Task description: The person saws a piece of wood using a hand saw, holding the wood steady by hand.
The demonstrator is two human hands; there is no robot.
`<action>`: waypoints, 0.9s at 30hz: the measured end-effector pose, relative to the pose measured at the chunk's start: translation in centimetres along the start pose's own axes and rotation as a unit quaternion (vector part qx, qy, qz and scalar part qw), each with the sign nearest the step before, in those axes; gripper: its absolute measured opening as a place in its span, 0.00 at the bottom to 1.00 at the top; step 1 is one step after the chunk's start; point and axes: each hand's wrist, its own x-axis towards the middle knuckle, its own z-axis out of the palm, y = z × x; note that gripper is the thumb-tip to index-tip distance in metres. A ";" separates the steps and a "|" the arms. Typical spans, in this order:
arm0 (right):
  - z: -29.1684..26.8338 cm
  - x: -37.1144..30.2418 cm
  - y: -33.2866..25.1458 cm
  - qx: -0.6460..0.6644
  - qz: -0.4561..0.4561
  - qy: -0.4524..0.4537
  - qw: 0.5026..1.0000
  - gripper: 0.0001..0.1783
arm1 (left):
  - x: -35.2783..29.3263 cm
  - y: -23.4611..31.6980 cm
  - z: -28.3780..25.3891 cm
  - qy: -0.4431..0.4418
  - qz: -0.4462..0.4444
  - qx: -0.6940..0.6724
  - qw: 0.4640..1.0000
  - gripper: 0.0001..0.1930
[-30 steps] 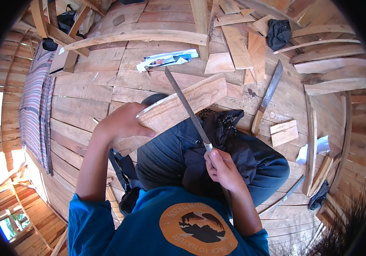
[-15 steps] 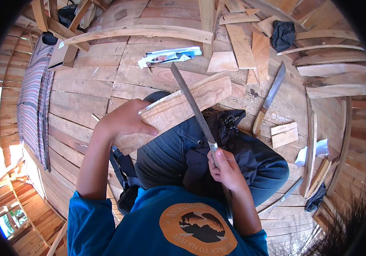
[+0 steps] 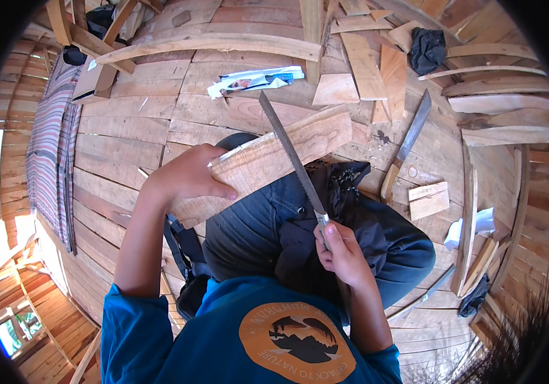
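My left hand is closed on the near left end of a short wooden board, thumb on its face and fingers over its far edge. The board slants up to the right above my thighs. In my right hand is a handsaw, gripped by its handle. Its long toothed blade crosses over the board's right part and points away from me. From this angle I cannot tell whether the teeth touch the wood. Dark cloth lies bunched on my lap under the saw.
To the right, a machete with a wooden handle lies on the plank floor near a small wood block. Wood offcuts and a black bag lie farther off. Beyond the board is a blue-white wrapper; striped cloth lies left.
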 end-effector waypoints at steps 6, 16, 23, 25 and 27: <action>0.1 -0.3 0.4 -0.030 -0.027 0.011 0.999 0.24 | 0.0 -0.4 0.2 0.008 -0.026 0.001 1.000 0.41; 0.2 -0.3 0.4 -0.036 -0.034 0.008 0.999 0.25 | 0.1 -0.6 0.1 0.003 -0.020 0.008 1.000 0.43; 0.2 0.1 0.5 -0.026 -0.020 0.013 0.999 0.26 | 0.2 -0.9 0.3 0.000 -0.027 -0.002 1.000 0.46; 0.2 0.2 0.4 -0.023 -0.015 0.014 1.000 0.26 | 0.3 -0.9 0.1 -0.010 -0.034 -0.003 0.999 0.48; 0.2 0.2 0.4 -0.019 -0.016 0.011 1.000 0.27 | 0.2 -1.0 0.0 -0.015 -0.039 -0.006 0.999 0.49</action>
